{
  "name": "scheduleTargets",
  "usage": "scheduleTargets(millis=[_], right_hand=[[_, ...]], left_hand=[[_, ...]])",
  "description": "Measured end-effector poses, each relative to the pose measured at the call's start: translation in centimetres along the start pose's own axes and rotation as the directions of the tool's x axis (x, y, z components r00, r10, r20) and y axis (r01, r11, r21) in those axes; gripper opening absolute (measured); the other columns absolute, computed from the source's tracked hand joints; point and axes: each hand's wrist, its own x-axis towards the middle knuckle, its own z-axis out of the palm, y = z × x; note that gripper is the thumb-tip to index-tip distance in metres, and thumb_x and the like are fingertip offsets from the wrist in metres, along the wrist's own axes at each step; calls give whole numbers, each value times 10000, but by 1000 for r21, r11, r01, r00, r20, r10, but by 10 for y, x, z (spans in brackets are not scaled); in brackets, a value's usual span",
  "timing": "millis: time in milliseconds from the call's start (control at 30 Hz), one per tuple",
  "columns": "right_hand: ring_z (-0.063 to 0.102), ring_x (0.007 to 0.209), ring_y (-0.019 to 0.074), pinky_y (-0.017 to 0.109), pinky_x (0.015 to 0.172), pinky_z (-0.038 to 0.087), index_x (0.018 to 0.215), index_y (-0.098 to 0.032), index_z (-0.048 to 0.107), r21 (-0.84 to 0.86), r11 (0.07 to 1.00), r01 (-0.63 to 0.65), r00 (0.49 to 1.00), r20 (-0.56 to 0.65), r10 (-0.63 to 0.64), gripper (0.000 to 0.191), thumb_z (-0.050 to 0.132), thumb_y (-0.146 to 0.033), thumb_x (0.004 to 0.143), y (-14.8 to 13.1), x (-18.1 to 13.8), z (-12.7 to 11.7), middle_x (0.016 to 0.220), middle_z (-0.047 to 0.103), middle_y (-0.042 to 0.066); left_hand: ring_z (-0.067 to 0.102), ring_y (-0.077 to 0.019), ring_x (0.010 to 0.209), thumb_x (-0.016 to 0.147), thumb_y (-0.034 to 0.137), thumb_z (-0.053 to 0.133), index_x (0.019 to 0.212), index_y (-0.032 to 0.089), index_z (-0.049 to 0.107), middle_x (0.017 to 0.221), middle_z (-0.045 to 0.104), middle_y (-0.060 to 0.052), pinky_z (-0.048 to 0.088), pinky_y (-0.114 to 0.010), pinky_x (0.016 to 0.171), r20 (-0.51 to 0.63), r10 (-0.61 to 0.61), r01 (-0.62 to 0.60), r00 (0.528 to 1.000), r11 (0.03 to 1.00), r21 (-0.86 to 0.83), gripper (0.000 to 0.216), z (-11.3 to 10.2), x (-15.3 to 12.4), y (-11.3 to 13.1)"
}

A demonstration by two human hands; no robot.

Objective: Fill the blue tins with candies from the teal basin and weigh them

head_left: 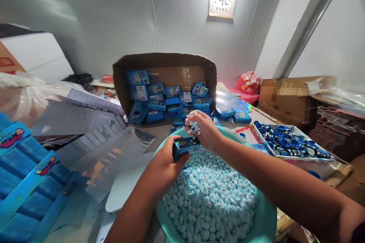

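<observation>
Head view: left hand (165,161) grips a small blue box (184,146); right hand (203,129) clutches pale tablets (194,126) over it.

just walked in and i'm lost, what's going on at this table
A person holds a small blue box in the left hand over a teal basin heaped with pale blue tablets. The right hand is cupped just above the box with a fistful of tablets. Behind, a tipped cardboard carton spills more blue boxes, and a tray of blue rings sits to the right.
</observation>
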Motion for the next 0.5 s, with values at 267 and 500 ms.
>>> scheduleTargets(millis=[267, 500], right_hand=[[488, 493, 96, 216, 468, 351, 705, -199, 537, -3, 998, 61, 997, 41, -61, 185, 702, -269, 662, 2, 0, -1, 558, 553, -55], [515, 494, 109, 218, 469, 344, 715, -202, 537, -40, 998, 46, 997, 64, -44, 199, 703, -289, 650, -1, -3, 0, 548, 567, -51]], left_hand=[[647, -258, 971, 867, 377, 608, 1230, 218, 514, 1100, 676, -83, 487, -425, 906, 9, 4, -4, 1000, 1000, 10, 407, -1, -2, 0], [646, -269, 989, 849, 360, 621, 1246, 201, 521, 1086, 684, -96, 488, -443, 920, 1, 13, -13, 1000, 1000, -14, 439, 0, 0, -2]])
